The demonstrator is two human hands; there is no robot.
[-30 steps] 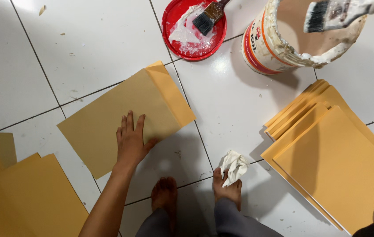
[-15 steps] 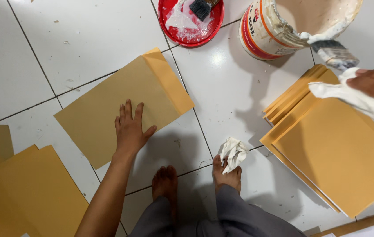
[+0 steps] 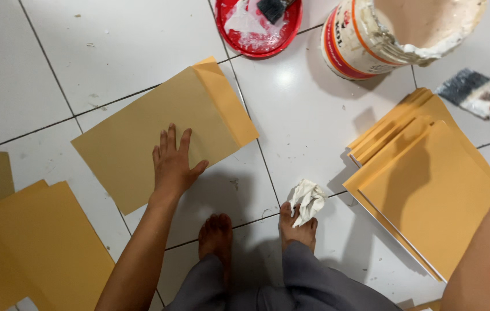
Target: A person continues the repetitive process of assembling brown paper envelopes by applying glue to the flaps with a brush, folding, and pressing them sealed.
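Tan paper against white tile, with red accents

The envelope (image 3: pixel 158 135) under the left hand (image 3: pixel 173 164) was mustard tan, as were the stacks at 3 o'clock (image 3: pixel 429 196) and 8 o'clock (image 3: pixel 37 247). The lid (image 3: pixel 259 29) at 12 o'clock was red, smeared white; the bucket (image 3: pixel 365 43) cream with red-orange bands; the brush (image 3: pixel 478 95) dark-bristled, white-caked; the rag (image 3: pixel 307 201) white.

My left hand (image 3: pixel 173 164) lies flat, palm down, left of the frame's centre, fingers together and pointing up the frame, thumb spread out to the right. Its forearm runs straight down to the bottom edge. My right arm fills the lower right corner, bare and blurred; the hand itself is cut off by the right edge, so I cannot tell its grip.
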